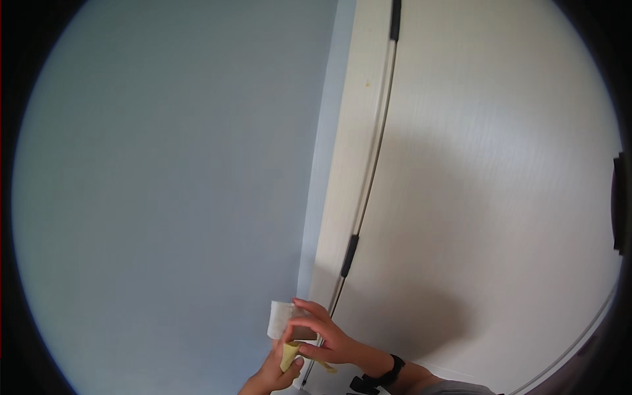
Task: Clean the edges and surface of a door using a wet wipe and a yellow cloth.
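My left hand (275, 369) is at the bottom of the view, with its thumb and fingers around a folded piece of thin yellow material (289, 356), perhaps cloth. From the right comes my right hand (332, 338), its thumb and a bent finger at the upper edge of the yellow piece. A loose yellow end hangs below the right palm. Just above both hands is a white, flat piece (281, 320), perhaps paper or a pad. Fingers of my right hand reach across its right part; what supports it from behind is hidden.
A pale wood-grain door (474, 197) fills the right side, with a dark hinge (350, 256) close above the hands. Left of it run the cream door frame (345, 148) and a blue-grey wall (173, 197). A black band (395, 370) circles my right wrist.
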A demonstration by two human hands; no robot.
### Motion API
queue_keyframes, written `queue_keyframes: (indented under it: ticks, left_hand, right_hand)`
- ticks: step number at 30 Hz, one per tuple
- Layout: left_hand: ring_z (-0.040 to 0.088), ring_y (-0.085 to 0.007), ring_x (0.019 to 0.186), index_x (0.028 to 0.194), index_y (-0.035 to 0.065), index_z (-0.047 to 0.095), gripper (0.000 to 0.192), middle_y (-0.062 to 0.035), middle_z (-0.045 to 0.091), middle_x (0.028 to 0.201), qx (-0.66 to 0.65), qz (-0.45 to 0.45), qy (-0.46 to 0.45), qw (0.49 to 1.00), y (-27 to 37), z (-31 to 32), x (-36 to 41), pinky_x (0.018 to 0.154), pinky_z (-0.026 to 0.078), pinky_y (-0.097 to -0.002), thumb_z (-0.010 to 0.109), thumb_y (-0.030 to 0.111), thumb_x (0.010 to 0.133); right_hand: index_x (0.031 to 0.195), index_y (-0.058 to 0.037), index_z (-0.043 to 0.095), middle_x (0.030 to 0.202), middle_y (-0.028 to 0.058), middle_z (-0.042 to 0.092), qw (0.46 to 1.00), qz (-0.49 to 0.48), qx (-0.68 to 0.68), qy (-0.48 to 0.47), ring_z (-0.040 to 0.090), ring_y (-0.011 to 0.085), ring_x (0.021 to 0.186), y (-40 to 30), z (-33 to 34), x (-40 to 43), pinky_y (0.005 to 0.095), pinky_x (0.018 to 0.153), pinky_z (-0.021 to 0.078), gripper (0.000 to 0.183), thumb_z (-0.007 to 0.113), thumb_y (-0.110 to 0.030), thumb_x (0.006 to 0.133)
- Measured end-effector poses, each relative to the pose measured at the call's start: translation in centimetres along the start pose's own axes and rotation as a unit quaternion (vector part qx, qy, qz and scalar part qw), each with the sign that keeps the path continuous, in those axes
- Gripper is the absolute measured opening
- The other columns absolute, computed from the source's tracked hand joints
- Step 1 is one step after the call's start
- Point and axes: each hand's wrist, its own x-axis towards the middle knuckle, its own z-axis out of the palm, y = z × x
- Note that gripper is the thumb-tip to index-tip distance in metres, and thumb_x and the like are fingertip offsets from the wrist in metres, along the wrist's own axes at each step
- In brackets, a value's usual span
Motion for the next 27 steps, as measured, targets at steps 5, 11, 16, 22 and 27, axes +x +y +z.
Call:
queue_keyframes:
  ticks: [5,11,16,22,27]
  left_hand:
    - [0.053,-0.0190,0.090,0.132,0.0060,0.026,0.047,-0.0062,0.055,0.094,-0.114,-0.042,-0.125,0.985,-1.9,0.4,5.5,0.076,0.046,-0.0341,0.048,0.013,0.092]
    - [0.040,-0.0315,0.123,0.136,-0.0029,0.024,0.054,-0.0216,0.031,0.138,-0.186,0.053,-0.177,0.965,-3.7,0.7,11.9,0.101,0.032,-0.0381,0.047,0.001,0.087]
    - [0.045,-0.0273,0.119,0.129,-0.0025,0.032,0.042,-0.0182,0.034,0.134,-0.158,0.116,-0.149,0.969,-1.7,1.3,16.0,0.101,0.033,-0.0361,0.043,-0.001,0.088]
    - [0.047,-0.0202,0.105,0.126,-0.0028,0.038,0.035,-0.0147,0.041,0.123,-0.049,0.060,0.161,0.984,-4.5,3.1,16.6,0.093,0.038,-0.0320,0.040,0.013,0.095]
    - [0.044,-0.0147,0.095,0.122,-0.0008,0.032,0.031,-0.0094,0.043,0.108,-0.237,-0.001,0.297,0.925,-1.5,3.6,17.9,0.086,0.039,-0.0296,0.041,0.009,0.094]
  right_hand:
    - [0.132,-0.0096,0.036,0.141,0.0195,0.028,0.990,0.001,-0.106,0.088,0.034,0.0334,0.122,2.3,-2.4,0.4,0.0414,0.103,0.0268,0.067,0.071,-0.027,0.076]
    - [0.134,-0.0073,0.032,0.137,0.0191,0.035,0.973,0.079,-0.169,0.136,0.035,0.0329,0.125,0.2,-6.9,1.8,0.0399,0.103,0.0291,0.062,0.065,-0.022,0.083]
    - [0.131,-0.0029,0.039,0.129,0.0162,0.046,0.954,0.229,-0.188,0.042,0.045,0.0252,0.120,-4.3,-14.0,6.2,0.0333,0.100,0.0353,0.045,0.055,-0.016,0.091]
    - [0.127,-0.0065,0.048,0.129,0.0176,0.046,0.819,0.021,-0.563,0.107,0.043,0.0341,0.119,-10.9,-21.7,12.5,0.0415,0.101,0.0332,0.044,0.059,-0.013,0.085]
    - [0.125,-0.0160,0.052,0.118,0.0070,0.048,0.516,-0.065,-0.839,0.161,0.045,0.0245,0.108,-14.9,-26.2,18.1,0.0415,0.092,0.0312,0.053,0.061,-0.007,0.073]
